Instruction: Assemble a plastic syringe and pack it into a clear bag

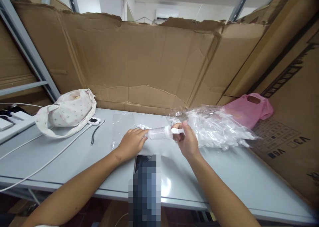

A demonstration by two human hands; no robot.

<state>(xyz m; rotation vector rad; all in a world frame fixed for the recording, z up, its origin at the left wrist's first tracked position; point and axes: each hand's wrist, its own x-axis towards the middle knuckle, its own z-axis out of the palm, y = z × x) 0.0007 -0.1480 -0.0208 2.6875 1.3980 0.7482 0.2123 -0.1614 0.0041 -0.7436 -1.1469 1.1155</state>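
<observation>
Cardboard wall [149,60] at the back of a pale worktop [99,164]; printed box [281,130] along the right side. Clear tube [159,133] lies crosswise between your hands, mid-worktop; cannot tell whether it rests on the surface. Your left hand [133,142] has its fingers curled over the tube's left end. Your right hand [188,140] pinches the white stem [177,131] at the right end, fingers nearly closed on it. Just beyond, to the right: clear bag of white parts [219,130], pink bag [251,110] behind it. Near your left hand, a flat clear bag [122,125]. Phone [141,161] nearer you, partly hidden. Farther left, cloth bag [69,110], with a white gadget [94,121] just beside it.
</observation>
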